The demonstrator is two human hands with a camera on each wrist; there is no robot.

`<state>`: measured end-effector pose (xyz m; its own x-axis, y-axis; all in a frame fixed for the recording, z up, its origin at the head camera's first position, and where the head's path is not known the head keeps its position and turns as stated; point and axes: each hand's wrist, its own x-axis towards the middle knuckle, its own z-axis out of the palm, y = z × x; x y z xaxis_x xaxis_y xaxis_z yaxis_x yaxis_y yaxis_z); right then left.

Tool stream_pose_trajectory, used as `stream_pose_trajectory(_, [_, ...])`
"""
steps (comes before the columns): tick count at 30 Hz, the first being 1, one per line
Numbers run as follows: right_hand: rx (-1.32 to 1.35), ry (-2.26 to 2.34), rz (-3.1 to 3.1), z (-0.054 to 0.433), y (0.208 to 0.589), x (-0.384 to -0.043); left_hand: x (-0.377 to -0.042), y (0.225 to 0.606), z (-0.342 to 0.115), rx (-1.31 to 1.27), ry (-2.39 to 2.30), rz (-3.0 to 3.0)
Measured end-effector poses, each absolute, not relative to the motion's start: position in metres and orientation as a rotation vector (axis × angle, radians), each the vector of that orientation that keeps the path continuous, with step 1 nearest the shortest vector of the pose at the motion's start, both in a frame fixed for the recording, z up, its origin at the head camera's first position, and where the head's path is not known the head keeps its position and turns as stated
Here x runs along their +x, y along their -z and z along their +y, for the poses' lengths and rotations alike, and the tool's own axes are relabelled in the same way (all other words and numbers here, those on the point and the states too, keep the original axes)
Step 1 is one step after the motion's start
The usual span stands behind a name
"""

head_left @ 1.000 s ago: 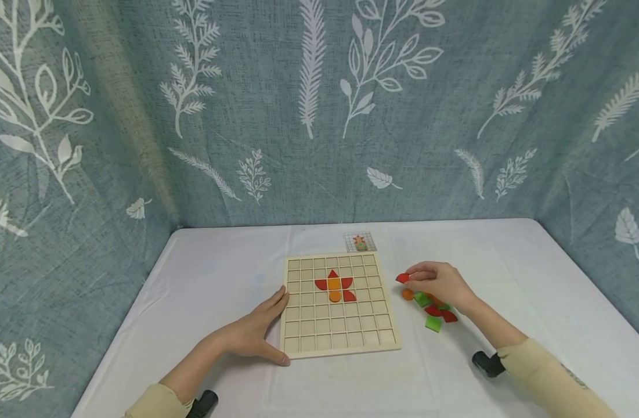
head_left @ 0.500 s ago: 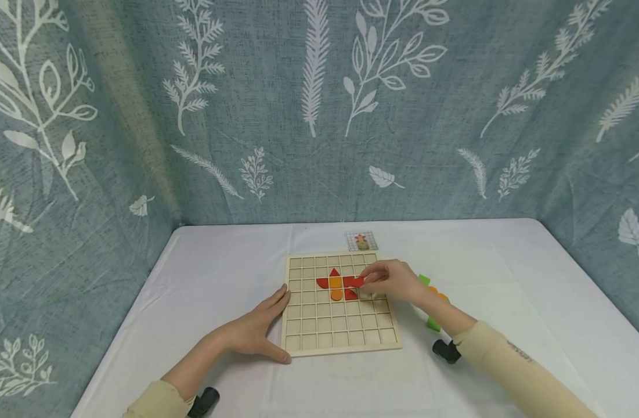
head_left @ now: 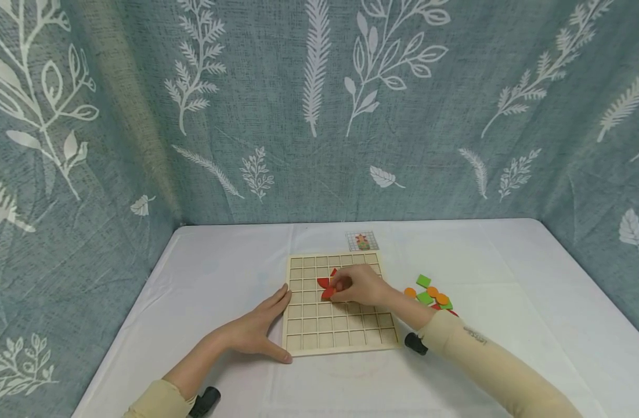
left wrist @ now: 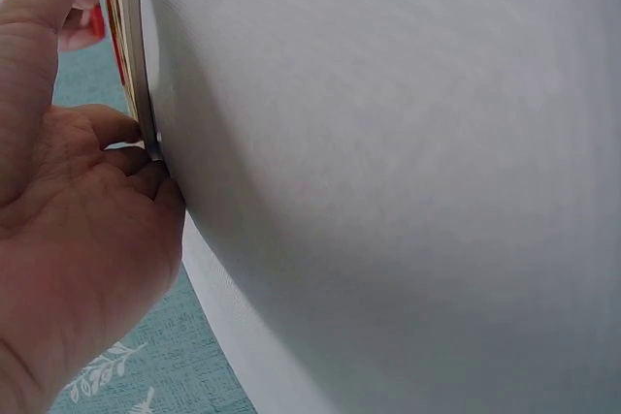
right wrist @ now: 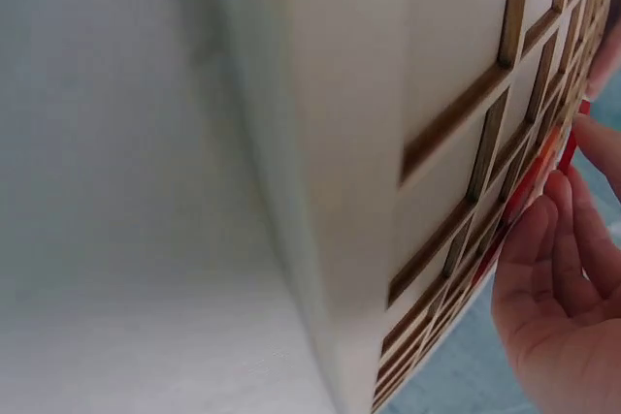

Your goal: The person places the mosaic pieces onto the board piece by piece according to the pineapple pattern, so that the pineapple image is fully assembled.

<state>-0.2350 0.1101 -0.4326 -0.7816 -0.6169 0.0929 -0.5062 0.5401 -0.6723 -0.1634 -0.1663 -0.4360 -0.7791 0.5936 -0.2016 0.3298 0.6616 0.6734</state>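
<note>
A square wooden grid board lies on the white cloth. My left hand rests against its left edge, thumb near the front corner and fingers spread along the side. My right hand is over the board and pinches a red quarter-round tile between thumb and fingers. The held tile is over a cell just below another red tile lying in the grid. The tip of a red triangle tile shows above; the hand hides the other tiles. In the right wrist view, fingertips are close to the grid.
Loose green tiles, orange round tiles and red ones lie right of the board, partly behind the right forearm. A small pattern card with a flower picture lies behind the board. A leaf-print curtain hangs at the table's back.
My right hand has carried the red tile from the loose pile leftward across the board to the left side of the tile figure. The left hand keeps its place at the edge.
</note>
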Motion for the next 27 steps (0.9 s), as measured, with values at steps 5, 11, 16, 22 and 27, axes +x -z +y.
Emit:
stream_pose_trajectory(5, [-1.032,0.951,2.648,0.102,0.430,-0.234,-0.164,0.439,-0.166,0.708,-0.889,2.462])
stream_pose_trajectory(11, [-1.052,0.902,2.643,0.100,0.428,-0.233,-0.165,0.438,-0.166,0.708,-0.889,2.460])
stream_pose_trajectory(16, [-1.088,0.867,2.642,0.102,0.428,-0.232,-0.165,0.439,-0.167,0.719,-0.885,2.466])
stream_pose_trajectory(22, [-1.126,0.898,2.644,0.105,0.429,-0.231,-0.164,0.439,-0.167,0.720,-0.882,2.474])
stream_pose_trajectory(27, [-1.001,1.069,2.595,0.113,0.430,-0.229,-0.164,0.437,-0.167,0.718,-0.900,2.468])
